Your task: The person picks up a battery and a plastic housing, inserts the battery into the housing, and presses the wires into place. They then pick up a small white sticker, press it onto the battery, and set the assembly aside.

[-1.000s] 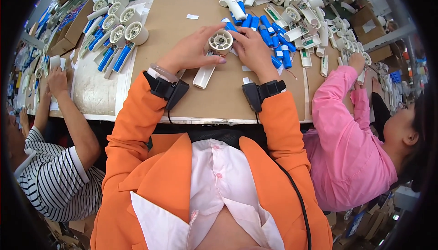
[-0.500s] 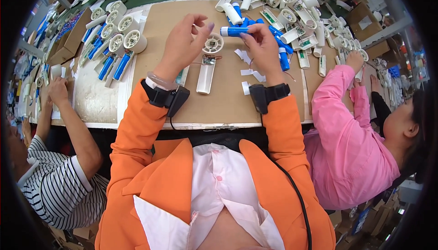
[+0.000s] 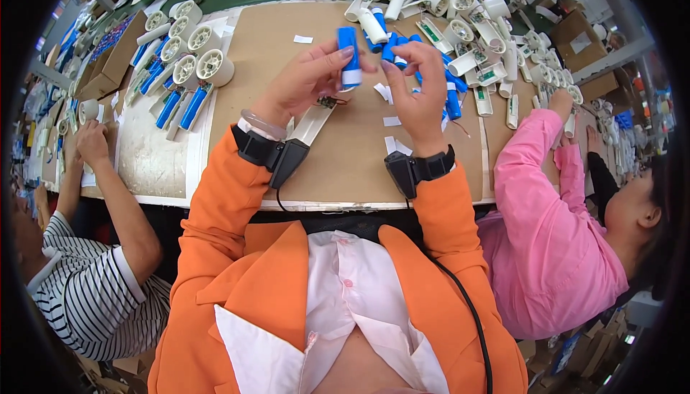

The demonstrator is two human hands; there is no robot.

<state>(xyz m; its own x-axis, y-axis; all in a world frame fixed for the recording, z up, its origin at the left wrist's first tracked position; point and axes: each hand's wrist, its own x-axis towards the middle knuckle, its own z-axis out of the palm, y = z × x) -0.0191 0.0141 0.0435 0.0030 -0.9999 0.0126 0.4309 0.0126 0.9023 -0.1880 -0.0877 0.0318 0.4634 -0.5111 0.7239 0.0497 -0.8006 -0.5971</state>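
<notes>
A blue cylindrical battery with a white band at its lower end stands nearly upright in my left hand, pinched between thumb and fingers. Just right of it is my right hand, its fingers curled and thumb apart from the index finger, with nothing visible in it. Beneath my left hand lies a white half-shell handle with a small circuit board and wires at its top. The round head beyond that handle is mostly hidden by the hand and battery. White paper slips lie beside my right wrist.
Several blue batteries and a heap of white housings fill the far right. Rows of round white heads with blue batteries lie at left. A cardboard box stands beyond. Co-workers sit on both sides, one in a pink sleeve.
The battery has passed from my right hand to my left and turned from lying sideways to nearly upright. My left hand has moved right and down over the handle, which now lies tilted.
</notes>
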